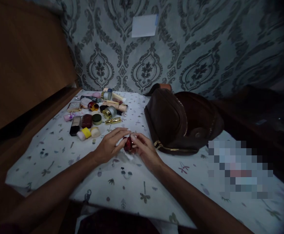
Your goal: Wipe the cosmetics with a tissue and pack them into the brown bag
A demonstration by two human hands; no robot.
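Printed surface (66, 156) was backed by patterned wall (146, 68) | glossy red item (128, 145), inside front edge, was gripped by left hand (111, 144), right hand (145, 151)

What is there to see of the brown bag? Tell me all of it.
The bag is dark brown and looks like leather, with rounded, slumped sides. A gold-toned zip runs along its lower front edge, with a metal end at the near left corner; another curves down the middle. A round mark shows on the right part, an orange-brown strap-like piece at the back. It rests on the patterned cloth, beyond and right of the right hand; whether they touch is unclear.
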